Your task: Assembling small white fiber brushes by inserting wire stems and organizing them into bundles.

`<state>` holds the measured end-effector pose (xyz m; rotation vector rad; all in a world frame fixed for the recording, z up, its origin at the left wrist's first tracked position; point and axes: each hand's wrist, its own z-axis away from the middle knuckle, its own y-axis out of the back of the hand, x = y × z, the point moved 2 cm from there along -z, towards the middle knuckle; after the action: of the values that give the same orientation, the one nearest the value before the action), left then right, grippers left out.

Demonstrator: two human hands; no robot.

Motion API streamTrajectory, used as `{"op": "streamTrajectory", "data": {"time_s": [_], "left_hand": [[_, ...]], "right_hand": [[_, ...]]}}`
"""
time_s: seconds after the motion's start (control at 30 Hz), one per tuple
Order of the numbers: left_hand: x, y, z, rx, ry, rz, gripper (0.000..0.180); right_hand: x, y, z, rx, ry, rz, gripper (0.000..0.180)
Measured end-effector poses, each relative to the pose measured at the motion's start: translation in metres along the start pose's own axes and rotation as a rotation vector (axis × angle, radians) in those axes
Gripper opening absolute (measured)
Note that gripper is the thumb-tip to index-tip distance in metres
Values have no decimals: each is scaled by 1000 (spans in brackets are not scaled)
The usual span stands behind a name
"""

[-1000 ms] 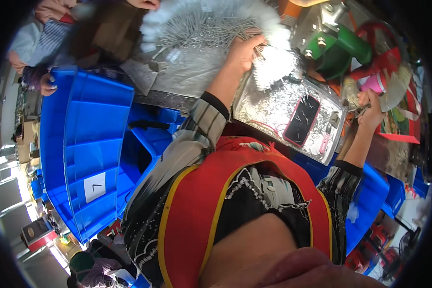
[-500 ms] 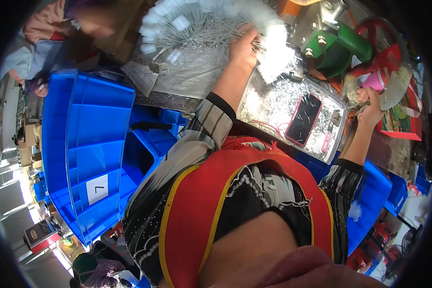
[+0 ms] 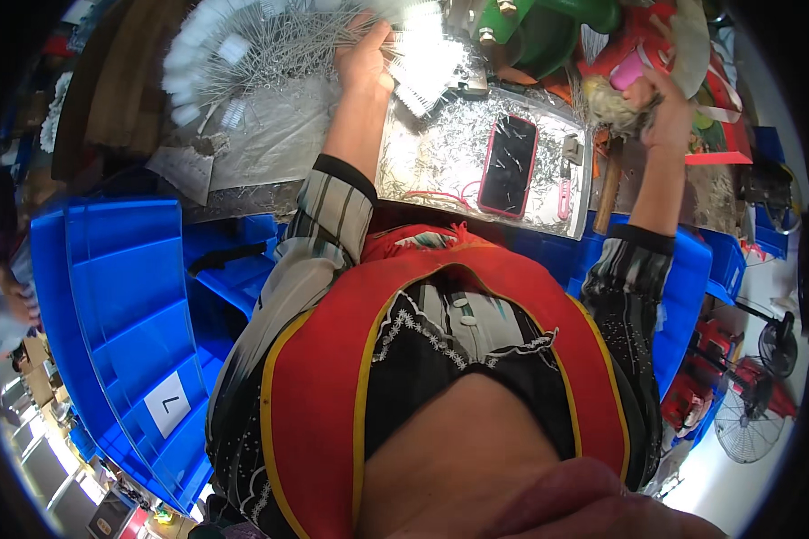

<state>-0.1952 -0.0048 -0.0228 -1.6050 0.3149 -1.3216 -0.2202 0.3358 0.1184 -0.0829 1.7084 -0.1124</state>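
Note:
My left hand (image 3: 365,65) reaches to the worktable, fingers closed on thin wire stems of white-bristled brushes (image 3: 234,49). They lie fanned in a large pile, bristle ends outward. Bright glare washes out several brushes beside this hand, and some fingertips are hidden among the wires. My right hand (image 3: 667,112) is closed around a pale cloth-wrapped handle (image 3: 609,106) next to a green machine (image 3: 548,45). A pink cup-like thing (image 3: 629,72) shows just beyond those fingers. Between my arms a shallow tray (image 3: 580,202) holds scattered wire clippings.
A phone in a red case (image 3: 509,166) and a small red-handled cutter (image 3: 564,193) lie in the tray. Blue crates (image 3: 121,296) stand at my left; another blue bin (image 3: 688,296) is at my right. A fan (image 3: 751,413) stands farther right.
The whole view has swung, so table, tray and both arms appear farther left and higher. The person at the upper left has mostly left view. Both hands keep their holds.

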Motion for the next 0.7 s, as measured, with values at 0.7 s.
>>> {"op": "streamTrajectory", "data": {"time_s": [0.7], "left_hand": [[-1,-16,6,59,-42,-63,29]], "right_hand": [[34,-12,20,18,430,15,15]]}}
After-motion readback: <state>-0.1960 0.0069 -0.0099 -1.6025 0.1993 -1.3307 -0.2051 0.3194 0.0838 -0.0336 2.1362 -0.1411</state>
